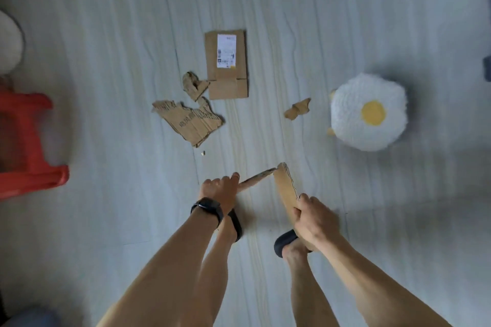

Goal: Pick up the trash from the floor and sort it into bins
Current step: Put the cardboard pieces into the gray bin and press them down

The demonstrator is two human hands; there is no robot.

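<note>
My right hand (312,216) grips one end of a folded brown cardboard piece (285,184) held above the pale floor. My left hand (219,190), with a black watch on its wrist, holds the other flap of that piece (255,179). Farther off on the floor lie a flattened cardboard box with a white label (227,65), a torn printed cardboard sheet (190,121), a small crumpled scrap (194,85) and another small scrap (297,109). No bin is in view.
A red plastic stool (29,141) stands at the left edge. A white fluffy fried-egg cushion (369,111) lies at the right. A tiny gold object (203,152) lies near the torn sheet. My feet in black slippers (284,243) stand below the hands.
</note>
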